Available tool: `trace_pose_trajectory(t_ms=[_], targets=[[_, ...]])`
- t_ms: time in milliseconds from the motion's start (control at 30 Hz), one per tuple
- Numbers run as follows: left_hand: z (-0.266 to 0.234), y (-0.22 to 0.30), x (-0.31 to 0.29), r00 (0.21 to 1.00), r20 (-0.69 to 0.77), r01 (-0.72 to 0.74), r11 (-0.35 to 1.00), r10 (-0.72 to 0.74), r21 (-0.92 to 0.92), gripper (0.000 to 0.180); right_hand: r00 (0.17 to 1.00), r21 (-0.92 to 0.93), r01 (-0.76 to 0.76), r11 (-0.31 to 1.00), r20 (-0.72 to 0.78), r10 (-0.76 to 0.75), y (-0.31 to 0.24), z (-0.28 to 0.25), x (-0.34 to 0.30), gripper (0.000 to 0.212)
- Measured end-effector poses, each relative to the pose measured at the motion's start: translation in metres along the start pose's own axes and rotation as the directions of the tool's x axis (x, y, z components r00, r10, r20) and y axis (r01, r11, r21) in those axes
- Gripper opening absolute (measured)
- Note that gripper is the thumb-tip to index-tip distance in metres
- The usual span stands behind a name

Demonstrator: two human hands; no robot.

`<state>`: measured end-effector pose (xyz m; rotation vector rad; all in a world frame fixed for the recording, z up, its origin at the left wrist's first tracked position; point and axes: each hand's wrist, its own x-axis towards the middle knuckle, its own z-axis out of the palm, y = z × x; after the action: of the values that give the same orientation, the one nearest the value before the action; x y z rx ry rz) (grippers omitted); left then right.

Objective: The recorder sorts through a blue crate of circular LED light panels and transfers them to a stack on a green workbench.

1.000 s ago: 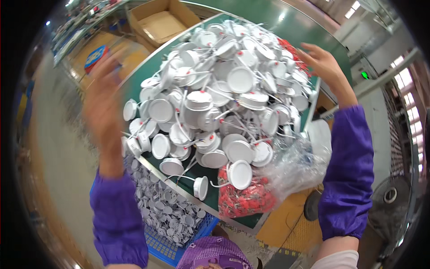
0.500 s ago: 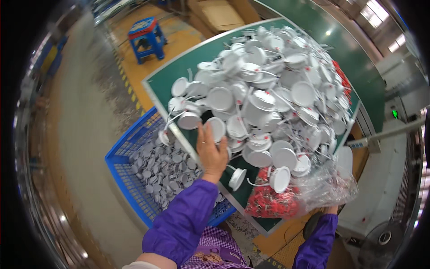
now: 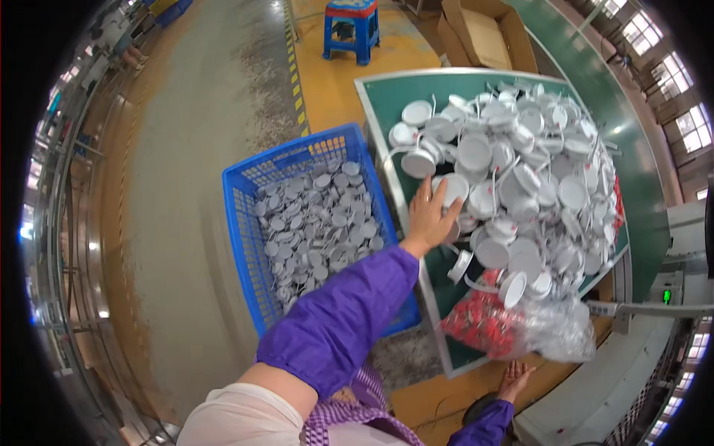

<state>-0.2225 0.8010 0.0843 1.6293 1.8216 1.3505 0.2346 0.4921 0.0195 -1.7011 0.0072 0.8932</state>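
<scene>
My left hand (image 3: 428, 221), its fingers spread, lies against the near left side of a heap of white round plastic discs with short white cords (image 3: 474, 152). The fingertips touch a white disc (image 3: 451, 191) at the edge of the heap. My right hand (image 3: 515, 380) is just off the front edge of the table, fingers apart and nothing in it. Close above it on the table rests a clear plastic bag (image 3: 561, 327) holding small red parts (image 3: 483, 323). One loose disc with a cord (image 3: 513, 290) leans on the bag.
A blue plastic basket (image 3: 239, 223), partly filled with small grey-white discs (image 3: 316, 230), stands left of the green table (image 3: 387, 97). Beyond are a blue stool with a red top (image 3: 352, 33) and an open cardboard box (image 3: 487, 37). A metal arm (image 3: 654, 308) juts in at right.
The view has swung left, showing more of the basket. My right hand, mostly hidden by the bag before, now shows below it. My left hand stays at the heap's edge.
</scene>
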Motion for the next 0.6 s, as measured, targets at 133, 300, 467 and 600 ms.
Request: trace_pose_trajectory(t_ms=[133,300,467,600], targets=[[-0.067,0.008,0.001,0.997,0.069,0.005,0.952,0.018,-0.307,0.051,0.991,-0.14,-0.125,0.982,-0.054,0.119,0.081,-0.074,-0.057,0.079],[-0.193,-0.045,-0.058,0.984,0.176,0.132,0.818,-0.038,-0.56,0.035,0.898,-0.14,-0.432,0.891,-0.159,0.411,0.196,-0.135,-0.182,0.064],[-0.342,-0.195,-0.156,0.856,0.457,0.449,0.786,-0.242,-0.426,0.03,0.865,-0.241,-0.502,0.831,-0.16,0.476,0.282,-0.126,-0.325,0.059],[-0.524,-0.361,-0.239,0.776,0.444,0.605,0.726,-0.448,-0.326,0.027,0.858,-0.409,-0.492,0.769,-0.077,0.508,0.317,-0.072,-0.438,0.054]])
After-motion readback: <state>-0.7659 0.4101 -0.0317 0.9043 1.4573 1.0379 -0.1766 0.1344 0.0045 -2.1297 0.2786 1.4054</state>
